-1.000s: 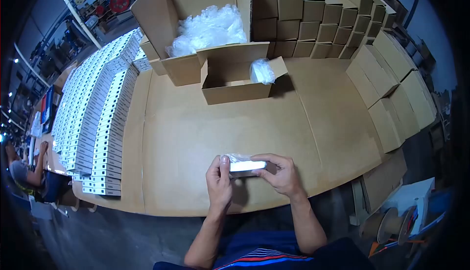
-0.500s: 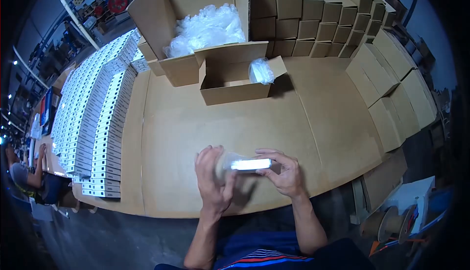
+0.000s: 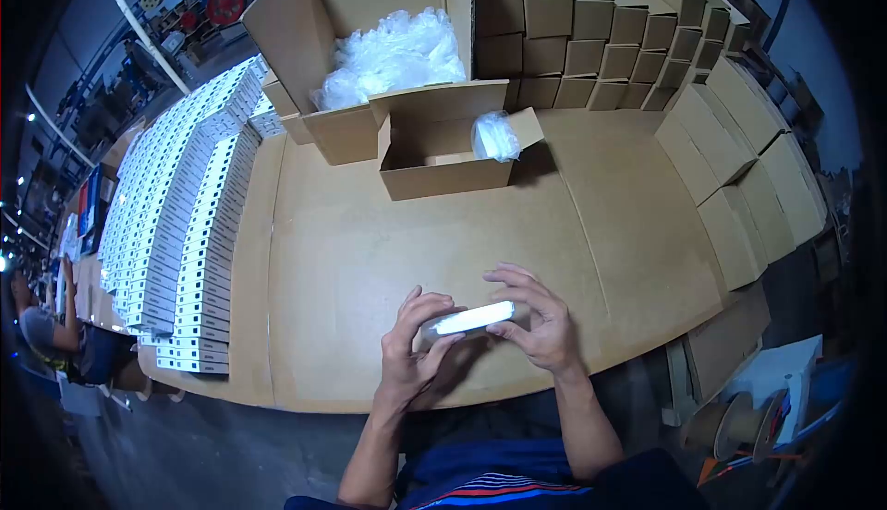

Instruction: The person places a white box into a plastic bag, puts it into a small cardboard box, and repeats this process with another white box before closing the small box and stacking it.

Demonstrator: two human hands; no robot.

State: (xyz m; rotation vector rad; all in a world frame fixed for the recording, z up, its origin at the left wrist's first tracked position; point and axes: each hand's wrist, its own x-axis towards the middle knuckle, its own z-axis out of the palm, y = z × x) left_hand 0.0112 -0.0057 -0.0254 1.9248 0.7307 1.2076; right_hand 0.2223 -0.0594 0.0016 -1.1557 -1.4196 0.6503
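A slim white box [image 3: 476, 318], bright with glare and apparently in clear plastic film, is held above the front of the table, its right end tilted up. My left hand [image 3: 411, 348] closes on its left end, thumb below and fingers above. At the right end, the thumb of my right hand [image 3: 539, 325] presses from below, with the fingers curved over and behind. Farther back stands an open cardboard box [image 3: 443, 183], with a clear plastic-wrapped bundle [image 3: 496, 137] at its right end.
White boxes [image 3: 205, 251] are stacked in long rows at the left. A large carton [image 3: 342, 136] of crumpled clear plastic bags [image 3: 397, 55] stands behind. Brown cartons [image 3: 591, 18] line the back, with more cartons [image 3: 739, 196] at right. Another person [image 3: 55, 325] sits far left.
The plastic film at the left end now lies closer to the white box, which has tilted up at its right. My left hand's fingers have come down onto it; my right fingers have lifted slightly.
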